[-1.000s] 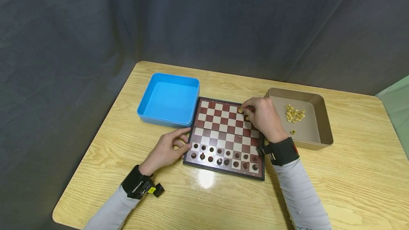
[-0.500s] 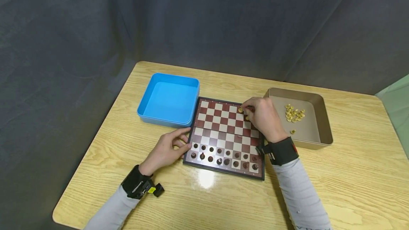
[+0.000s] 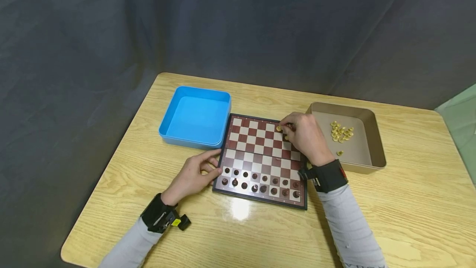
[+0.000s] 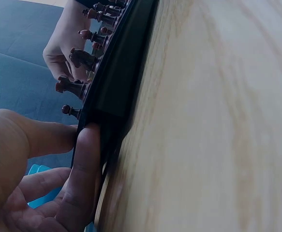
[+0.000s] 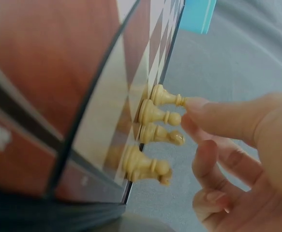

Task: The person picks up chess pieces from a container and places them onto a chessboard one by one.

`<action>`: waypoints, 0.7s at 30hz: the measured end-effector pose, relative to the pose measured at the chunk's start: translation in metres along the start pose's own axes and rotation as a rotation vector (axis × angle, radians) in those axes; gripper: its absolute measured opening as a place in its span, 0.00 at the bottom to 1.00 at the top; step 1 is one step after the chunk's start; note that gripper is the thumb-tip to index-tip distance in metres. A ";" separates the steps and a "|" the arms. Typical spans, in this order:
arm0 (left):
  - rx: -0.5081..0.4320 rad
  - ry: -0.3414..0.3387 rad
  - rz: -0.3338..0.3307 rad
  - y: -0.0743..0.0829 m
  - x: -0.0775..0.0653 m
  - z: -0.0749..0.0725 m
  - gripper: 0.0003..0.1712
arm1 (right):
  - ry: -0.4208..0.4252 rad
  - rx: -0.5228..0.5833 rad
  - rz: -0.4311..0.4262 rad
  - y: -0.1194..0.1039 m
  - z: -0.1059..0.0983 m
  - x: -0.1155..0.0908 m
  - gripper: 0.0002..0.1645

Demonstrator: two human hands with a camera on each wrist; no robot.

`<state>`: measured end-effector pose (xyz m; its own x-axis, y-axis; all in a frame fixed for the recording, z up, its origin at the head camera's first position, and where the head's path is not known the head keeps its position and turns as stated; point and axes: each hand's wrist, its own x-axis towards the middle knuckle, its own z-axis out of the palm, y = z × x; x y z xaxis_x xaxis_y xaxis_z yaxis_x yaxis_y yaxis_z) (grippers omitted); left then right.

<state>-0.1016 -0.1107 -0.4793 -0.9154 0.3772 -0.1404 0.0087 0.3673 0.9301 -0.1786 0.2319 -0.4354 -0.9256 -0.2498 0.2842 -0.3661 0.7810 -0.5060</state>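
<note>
A folding chessboard (image 3: 256, 148) lies flat on the table, with two rows of dark chess pieces (image 3: 254, 187) along its near side. My left hand (image 3: 193, 173) grips the board's left edge near the front corner; in the left wrist view its thumb (image 4: 51, 137) lies on the top side and a finger (image 4: 85, 164) against the side. Over the far right corner, my right hand (image 3: 308, 137) pinches the head of a cream chess piece (image 5: 165, 95) between thumb and finger. The piece's base meets the board. Beside it stand several more cream pieces (image 5: 153, 113), partly overlapping one another.
At the right, a brown tray (image 3: 376, 135) holds several loose cream pieces (image 3: 340, 131), one (image 3: 340, 153) lying apart. A blue tray (image 3: 197, 119) stands behind the left hand, close to the board's left edge. Dark cloth (image 3: 238, 32) hangs behind the table (image 3: 122, 168).
</note>
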 end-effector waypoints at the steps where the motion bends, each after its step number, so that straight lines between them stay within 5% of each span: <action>1: 0.001 0.000 0.000 0.000 0.000 0.000 0.35 | -0.002 0.002 0.001 0.000 0.000 0.000 0.06; 21: 0.001 0.001 -0.002 0.000 0.000 0.000 0.35 | -0.003 0.000 0.030 0.004 -0.030 -0.009 0.08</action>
<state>-0.1011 -0.1107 -0.4793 -0.9157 0.3757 -0.1423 0.0071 0.3691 0.9294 -0.1685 0.2543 -0.4151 -0.9366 -0.2275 0.2664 -0.3377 0.7882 -0.5145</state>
